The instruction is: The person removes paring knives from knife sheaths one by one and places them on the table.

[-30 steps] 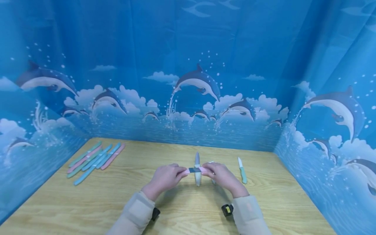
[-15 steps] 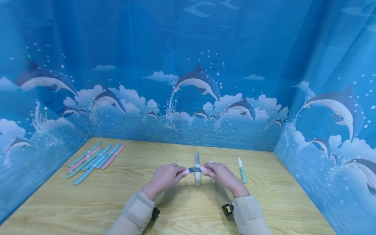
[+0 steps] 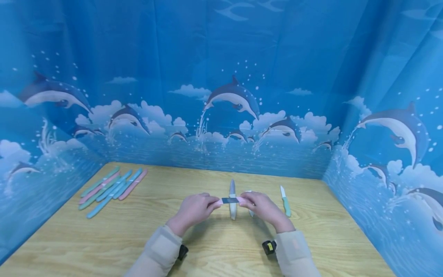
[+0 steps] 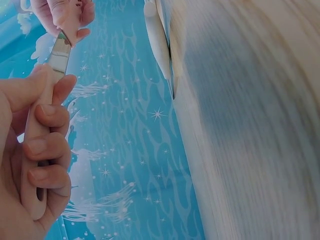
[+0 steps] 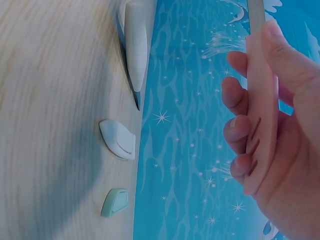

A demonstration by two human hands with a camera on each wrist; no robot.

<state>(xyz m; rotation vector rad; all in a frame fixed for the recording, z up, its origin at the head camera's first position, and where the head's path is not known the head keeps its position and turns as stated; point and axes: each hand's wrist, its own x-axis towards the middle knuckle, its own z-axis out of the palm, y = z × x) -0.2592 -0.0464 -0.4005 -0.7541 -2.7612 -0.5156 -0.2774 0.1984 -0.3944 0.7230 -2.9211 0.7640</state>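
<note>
My left hand (image 3: 195, 209) grips the pink handle (image 4: 30, 204) of a small knife, its fingers curled round it. My right hand (image 3: 264, 209) holds a pink slotted sheath (image 5: 262, 95), fingers wrapped about its length. Between the two hands a stretch of the knife's blade (image 3: 229, 200) shows, held level above the table; in the head view it looks dark. Whatever part of the blade lies inside the sheath is hidden. Below them a larger knife with a white handle (image 3: 233, 211) lies on the table, its blade pointing away from me.
A white piece (image 5: 118, 140) lies beside the larger knife, partly hidden by my right hand in the head view. Farther right is a small green-handled knife (image 3: 286, 207). Several pink, green and blue long pieces (image 3: 107, 190) lie heaped at the left. A dolphin-printed curtain (image 3: 207, 154) borders the table.
The pink sheath and my right hand have shifted very slightly right, so a little more blade shows between the hands. My left hand has stayed in place.
</note>
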